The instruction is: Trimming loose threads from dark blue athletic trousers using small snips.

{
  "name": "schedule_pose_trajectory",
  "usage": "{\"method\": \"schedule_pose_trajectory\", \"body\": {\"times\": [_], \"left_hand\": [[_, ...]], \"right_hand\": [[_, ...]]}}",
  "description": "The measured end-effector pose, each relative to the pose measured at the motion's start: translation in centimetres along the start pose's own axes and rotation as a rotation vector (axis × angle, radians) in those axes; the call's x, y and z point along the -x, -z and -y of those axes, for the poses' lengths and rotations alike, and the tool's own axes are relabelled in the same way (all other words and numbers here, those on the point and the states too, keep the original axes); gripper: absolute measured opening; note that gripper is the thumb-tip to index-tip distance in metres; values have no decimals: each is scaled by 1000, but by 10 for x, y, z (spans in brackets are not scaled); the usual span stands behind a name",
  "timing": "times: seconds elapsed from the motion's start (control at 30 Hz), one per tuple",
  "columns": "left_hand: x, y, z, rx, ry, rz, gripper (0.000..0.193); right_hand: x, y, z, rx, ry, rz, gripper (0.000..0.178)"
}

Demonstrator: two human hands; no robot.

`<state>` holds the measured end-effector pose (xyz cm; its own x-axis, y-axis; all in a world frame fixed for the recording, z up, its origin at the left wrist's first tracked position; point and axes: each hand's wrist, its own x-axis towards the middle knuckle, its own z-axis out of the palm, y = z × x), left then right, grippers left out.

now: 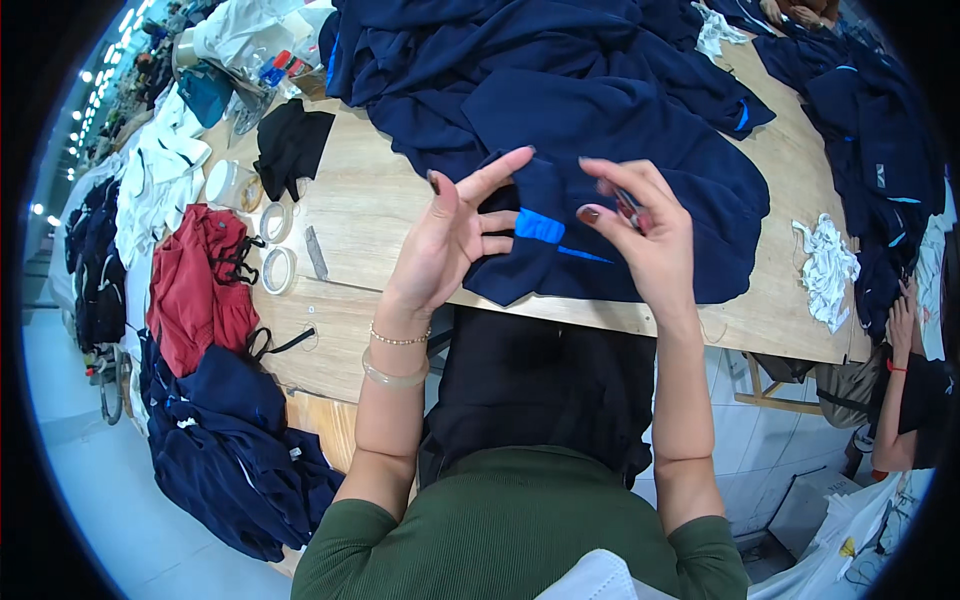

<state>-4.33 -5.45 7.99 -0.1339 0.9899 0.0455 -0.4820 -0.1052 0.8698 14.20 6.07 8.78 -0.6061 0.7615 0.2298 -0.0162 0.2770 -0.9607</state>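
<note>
A navy garment lies spread over the table in front of me, with a bright blue patch near its front edge and a thin blue strip beside it. My left hand is palm up with its fingers spread. Two of its fingers reach to the cloth by the blue patch, where their tips seem covered. Over the garment, my right hand curls around a small reddish, partly metallic tool that looks like thread snips. Its index finger and thumb are apart, and the palm hides part of the tool.
Navy cloth is heaped at the back. On the left lie a red garment, tape rolls, a grey flat strip and black cloth. Crumpled white scraps lie right. Another person's hand shows at far right.
</note>
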Motion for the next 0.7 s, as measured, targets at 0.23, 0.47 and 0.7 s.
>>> {"method": "schedule_pose_trajectory", "body": {"times": [0.23, 0.47, 0.7], "left_hand": [[-9, -10, 10, 304, 2, 159, 66], [-3, -9, 13, -522, 184, 111, 33], [-2, 12, 5, -1541, -37, -19, 19]], "right_hand": [[-11, -8, 9, 250, 211, -20, 30], [-12, 47, 9, -258, -73, -464, 13], [-2, 125, -7, -249, -158, -672, 12]]}}
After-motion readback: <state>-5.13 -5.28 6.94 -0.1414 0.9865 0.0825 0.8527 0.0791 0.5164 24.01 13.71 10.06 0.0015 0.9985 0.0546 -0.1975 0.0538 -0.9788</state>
